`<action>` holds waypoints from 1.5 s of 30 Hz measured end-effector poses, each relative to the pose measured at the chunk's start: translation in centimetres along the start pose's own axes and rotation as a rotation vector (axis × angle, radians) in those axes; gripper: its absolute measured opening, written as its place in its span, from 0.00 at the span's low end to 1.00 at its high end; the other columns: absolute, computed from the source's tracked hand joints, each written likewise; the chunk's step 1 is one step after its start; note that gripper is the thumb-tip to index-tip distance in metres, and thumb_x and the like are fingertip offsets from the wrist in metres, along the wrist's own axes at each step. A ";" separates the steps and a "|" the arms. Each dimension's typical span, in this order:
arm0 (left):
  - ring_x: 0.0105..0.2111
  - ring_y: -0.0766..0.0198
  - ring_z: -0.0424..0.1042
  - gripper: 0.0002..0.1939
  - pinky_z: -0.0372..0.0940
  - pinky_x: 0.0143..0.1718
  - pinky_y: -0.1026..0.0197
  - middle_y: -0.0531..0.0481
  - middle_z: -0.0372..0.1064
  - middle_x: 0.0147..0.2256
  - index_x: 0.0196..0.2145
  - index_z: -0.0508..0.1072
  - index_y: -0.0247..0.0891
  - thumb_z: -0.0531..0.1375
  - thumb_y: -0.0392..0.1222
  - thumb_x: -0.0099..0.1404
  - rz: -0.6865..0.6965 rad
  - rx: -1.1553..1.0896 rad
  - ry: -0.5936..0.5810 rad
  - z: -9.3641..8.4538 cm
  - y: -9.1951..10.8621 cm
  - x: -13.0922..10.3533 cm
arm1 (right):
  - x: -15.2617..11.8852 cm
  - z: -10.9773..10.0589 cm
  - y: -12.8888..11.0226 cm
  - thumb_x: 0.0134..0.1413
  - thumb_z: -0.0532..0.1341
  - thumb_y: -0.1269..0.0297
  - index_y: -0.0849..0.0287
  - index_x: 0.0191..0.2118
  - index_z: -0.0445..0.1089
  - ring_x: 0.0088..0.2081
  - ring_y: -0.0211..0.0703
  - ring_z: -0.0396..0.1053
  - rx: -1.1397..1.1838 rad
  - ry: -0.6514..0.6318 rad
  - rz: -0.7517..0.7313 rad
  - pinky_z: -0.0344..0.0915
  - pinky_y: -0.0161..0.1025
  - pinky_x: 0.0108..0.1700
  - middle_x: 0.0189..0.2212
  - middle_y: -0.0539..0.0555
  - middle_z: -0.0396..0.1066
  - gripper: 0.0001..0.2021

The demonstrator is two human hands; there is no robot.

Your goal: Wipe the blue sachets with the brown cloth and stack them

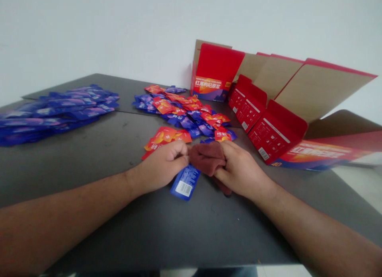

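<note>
Near the middle of the table, my left hand is closed in a pinch on the upper end of a blue sachet, whose barcode side faces up. My right hand is wrapped round a bunched brown cloth, which meets my left fingertips and hides the top of the sachet. Part of the cloth hangs below my right hand. Just behind my left hand lie several red-orange sachets. A mixed heap of blue and red sachets spreads out farther back.
A large pile of blue sachets covers the back left of the grey table. Open red boxes with raised flaps stand at the right, one at the back and others nearer. A white wall rises behind.
</note>
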State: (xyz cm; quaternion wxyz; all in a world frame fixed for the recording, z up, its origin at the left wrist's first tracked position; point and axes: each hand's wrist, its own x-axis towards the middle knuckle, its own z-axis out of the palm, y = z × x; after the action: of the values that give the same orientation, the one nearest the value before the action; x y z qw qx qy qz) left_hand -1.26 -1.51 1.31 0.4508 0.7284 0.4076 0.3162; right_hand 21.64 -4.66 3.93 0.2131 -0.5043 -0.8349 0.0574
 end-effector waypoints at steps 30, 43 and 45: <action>0.30 0.65 0.62 0.09 0.58 0.32 0.61 0.55 0.64 0.29 0.30 0.66 0.39 0.55 0.41 0.68 0.087 0.147 0.093 -0.2 0.4 0.2 | -1.0 -0.1 -1.9 0.56 0.62 0.68 0.57 0.44 0.68 0.42 0.46 0.68 -0.024 -0.179 -0.224 0.64 0.41 0.43 0.40 0.54 0.69 0.09; 0.31 0.65 0.64 0.10 0.60 0.34 0.61 0.55 0.65 0.29 0.29 0.65 0.39 0.56 0.42 0.68 0.084 0.147 0.154 -0.3 0.4 0.2 | -1.0 0.4 -2.2 0.55 0.63 0.68 0.58 0.41 0.68 0.40 0.47 0.67 -0.057 -0.115 -0.168 0.64 0.41 0.42 0.37 0.54 0.69 0.08; 0.30 0.65 0.64 0.10 0.60 0.34 0.61 0.55 0.64 0.29 0.29 0.65 0.38 0.56 0.42 0.68 0.080 0.146 0.163 -0.2 0.4 0.2 | -1.1 0.4 -2.3 0.55 0.63 0.68 0.58 0.41 0.68 0.40 0.47 0.67 -0.052 -0.125 -0.169 0.64 0.41 0.42 0.37 0.54 0.68 0.07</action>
State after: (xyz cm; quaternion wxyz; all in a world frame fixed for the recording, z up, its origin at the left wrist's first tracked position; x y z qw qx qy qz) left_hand -1.22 -1.36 1.81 0.3489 0.7468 0.4355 0.3618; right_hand 20.05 -6.63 3.95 0.1516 -0.4328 -0.8873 0.0487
